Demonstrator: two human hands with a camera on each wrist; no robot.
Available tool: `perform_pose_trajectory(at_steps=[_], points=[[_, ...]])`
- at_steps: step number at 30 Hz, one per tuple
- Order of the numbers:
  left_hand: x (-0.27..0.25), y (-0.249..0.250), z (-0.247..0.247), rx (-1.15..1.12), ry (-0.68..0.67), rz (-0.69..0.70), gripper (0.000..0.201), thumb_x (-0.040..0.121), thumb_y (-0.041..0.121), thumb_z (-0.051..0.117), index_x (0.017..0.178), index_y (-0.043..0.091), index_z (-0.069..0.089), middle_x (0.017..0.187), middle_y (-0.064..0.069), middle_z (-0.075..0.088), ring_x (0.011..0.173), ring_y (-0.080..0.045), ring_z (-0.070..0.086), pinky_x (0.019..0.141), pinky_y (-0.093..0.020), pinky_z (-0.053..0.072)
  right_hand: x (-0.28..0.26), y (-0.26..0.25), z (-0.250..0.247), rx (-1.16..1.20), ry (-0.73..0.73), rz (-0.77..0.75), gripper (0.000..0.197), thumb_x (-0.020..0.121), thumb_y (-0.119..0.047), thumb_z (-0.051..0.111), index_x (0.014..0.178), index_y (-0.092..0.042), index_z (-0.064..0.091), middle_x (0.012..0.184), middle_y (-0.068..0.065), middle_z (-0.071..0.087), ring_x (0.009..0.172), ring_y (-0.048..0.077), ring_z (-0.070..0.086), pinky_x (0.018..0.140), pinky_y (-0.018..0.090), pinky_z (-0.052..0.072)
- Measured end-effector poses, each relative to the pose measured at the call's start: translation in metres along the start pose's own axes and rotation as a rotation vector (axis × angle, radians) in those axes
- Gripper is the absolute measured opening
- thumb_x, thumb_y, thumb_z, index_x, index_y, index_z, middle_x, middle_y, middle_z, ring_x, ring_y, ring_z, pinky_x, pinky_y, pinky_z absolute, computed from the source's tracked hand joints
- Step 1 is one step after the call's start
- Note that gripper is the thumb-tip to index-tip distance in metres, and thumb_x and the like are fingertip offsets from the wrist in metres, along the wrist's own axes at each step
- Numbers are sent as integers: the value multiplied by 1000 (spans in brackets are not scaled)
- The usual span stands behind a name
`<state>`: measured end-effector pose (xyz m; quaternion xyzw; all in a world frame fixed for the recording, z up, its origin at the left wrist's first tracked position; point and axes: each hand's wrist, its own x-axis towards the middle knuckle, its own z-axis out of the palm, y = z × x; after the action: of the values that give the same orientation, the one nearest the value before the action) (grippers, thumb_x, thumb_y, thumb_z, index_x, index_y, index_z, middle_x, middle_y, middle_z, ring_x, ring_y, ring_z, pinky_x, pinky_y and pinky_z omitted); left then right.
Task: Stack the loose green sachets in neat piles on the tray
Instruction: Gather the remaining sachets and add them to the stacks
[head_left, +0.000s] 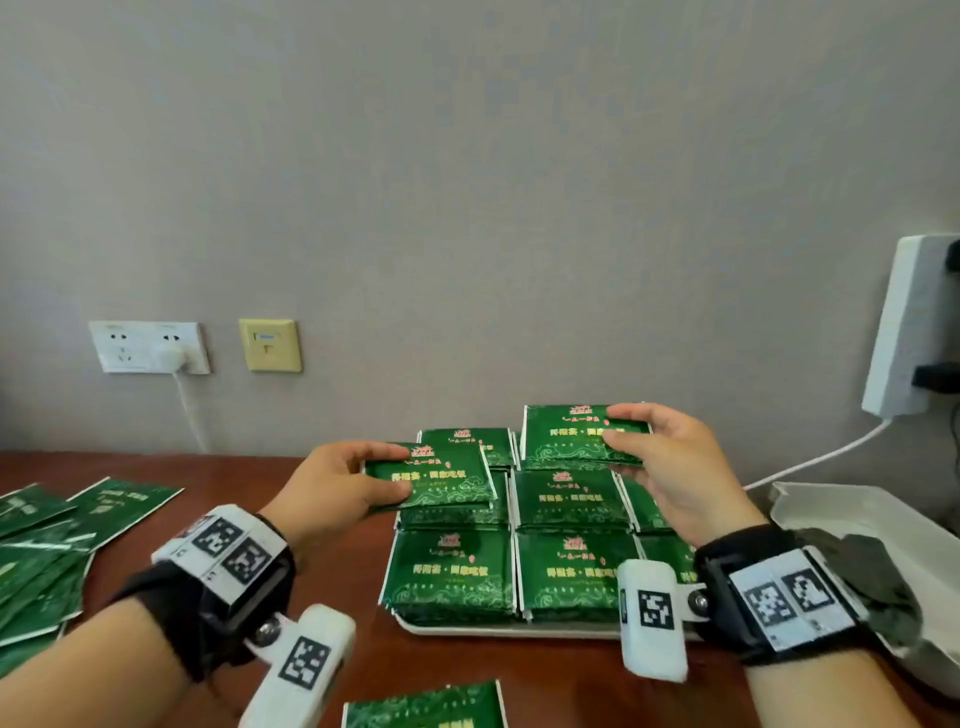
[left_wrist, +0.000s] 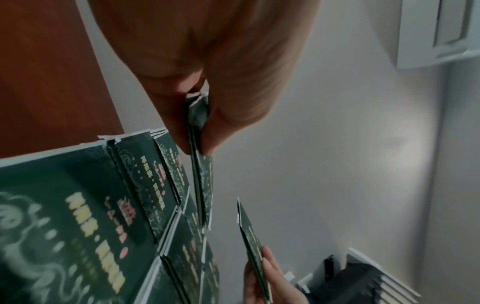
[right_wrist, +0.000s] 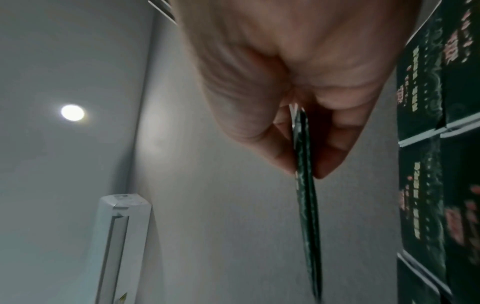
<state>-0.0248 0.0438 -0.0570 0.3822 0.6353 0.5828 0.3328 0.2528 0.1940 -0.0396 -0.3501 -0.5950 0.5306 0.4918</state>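
Note:
Green sachets with gold lettering lie in several piles (head_left: 569, 571) on a white tray (head_left: 498, 630) at the table's middle. My left hand (head_left: 384, 475) pinches a small bundle of sachets (head_left: 434, 475) by its left edge, held level above the tray's left column. In the left wrist view this bundle (left_wrist: 201, 164) shows edge-on between thumb and fingers. My right hand (head_left: 618, 434) pinches another sachet bundle (head_left: 566, 434) by its right edge, above the tray's back middle. The right wrist view shows that bundle (right_wrist: 306, 185) edge-on in the fingers.
Loose sachets (head_left: 57, 540) lie scattered on the brown table at the left, and one (head_left: 426, 706) sits near the front edge. A white box with a dark bag (head_left: 878, 566) stands right of the tray. Wall sockets (head_left: 150, 347) and a cable are behind.

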Motion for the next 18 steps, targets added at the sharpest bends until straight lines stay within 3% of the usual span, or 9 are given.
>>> perform_pose_trajectory(at_steps=[3,5,8,12,14,16,18], points=[[30,-2,13,83,-19,-44,32,79,-16,71,100,8,70,108,-24,71,95,-38,72,94,-47,55,32,12,-8,-109,34,-5,25,87,2,72,104,-17,70,109,7,70,94,22,69,80,39,59],[43,-7,16,146,-23,-60,34,78,-15,73,101,9,70,109,-22,71,94,-37,72,94,-49,56,53,22,-10,-242,86,-38,26,81,-5,80,97,-24,71,109,4,69,95,24,69,85,43,59],[53,-15,17,327,-25,-25,35,72,1,84,100,18,73,105,-12,73,90,-29,74,90,-46,58,71,27,-6,-372,90,-55,27,77,-15,86,93,-29,71,111,-1,66,96,24,69,90,50,58],[52,-16,17,673,-40,83,34,71,26,86,99,33,69,103,6,72,90,-11,70,89,-39,57,84,30,1,-532,10,-67,27,82,-16,83,104,-22,70,117,-6,59,108,17,60,99,37,48],[50,-14,15,788,-91,99,43,64,43,85,101,36,65,110,6,69,92,-9,69,88,-37,57,85,32,4,-642,-12,-66,25,82,-21,82,104,-22,70,118,-3,62,105,20,64,98,39,49],[49,-12,16,880,-115,94,55,58,61,80,106,42,60,124,3,59,99,-12,66,92,-34,56,82,31,7,-729,-33,-59,26,83,-25,82,105,-21,70,123,2,63,103,20,63,93,35,48],[45,-9,21,993,-138,75,62,65,63,79,119,44,53,139,2,38,117,-17,56,103,-30,46,79,27,8,-836,-59,-43,32,84,-28,81,112,-18,70,128,5,63,108,20,57,88,29,41]])
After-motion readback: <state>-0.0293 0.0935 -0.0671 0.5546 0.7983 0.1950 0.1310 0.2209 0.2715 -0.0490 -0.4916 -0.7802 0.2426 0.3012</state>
